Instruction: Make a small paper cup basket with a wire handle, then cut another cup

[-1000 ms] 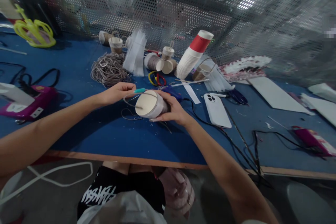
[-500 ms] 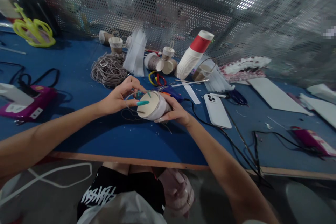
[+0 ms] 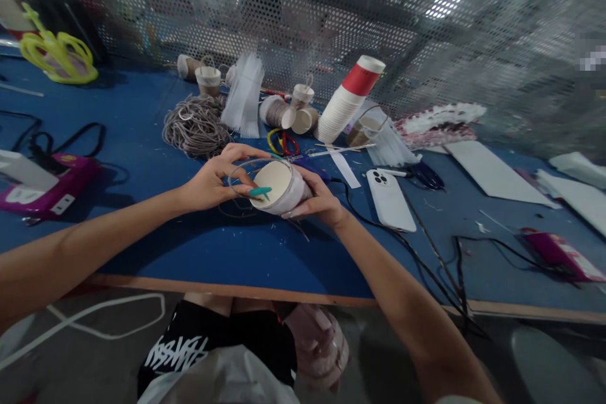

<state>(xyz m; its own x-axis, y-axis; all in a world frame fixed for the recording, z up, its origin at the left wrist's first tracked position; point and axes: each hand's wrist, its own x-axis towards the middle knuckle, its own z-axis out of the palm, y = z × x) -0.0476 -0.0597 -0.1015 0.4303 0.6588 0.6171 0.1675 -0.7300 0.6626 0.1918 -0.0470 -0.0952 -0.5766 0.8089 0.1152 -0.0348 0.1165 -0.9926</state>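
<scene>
A paper cup (image 3: 277,184) is tilted toward the left above the blue table, its pale inside showing. White ribbon-like material wraps its outside near the rim, and a thin cord handle (image 3: 230,177) loops out from the rim. My right hand (image 3: 318,199) is wrapped round the cup's side and base. My left hand (image 3: 215,180) is closed at the cup's left rim, its green-nailed thumb against the inside by the cord's end. Some of its fingertips are hidden behind the loop and cup. Beyond the cup lie yellow-and-red-handled scissors (image 3: 283,141).
Behind are a bundle of grey-brown cord (image 3: 196,127), white ribbon strips (image 3: 244,98), a leaning stack of paper cups (image 3: 341,106) and several small cord-wrapped cups (image 3: 209,81). A white phone (image 3: 391,201) lies right, near black cables. A purple power strip (image 3: 52,186) is left.
My left thumb has moved slightly down and right inside the rim, and its other fingers have shifted. The cord loop stands a little more open. My right hand keeps hold of the cup.
</scene>
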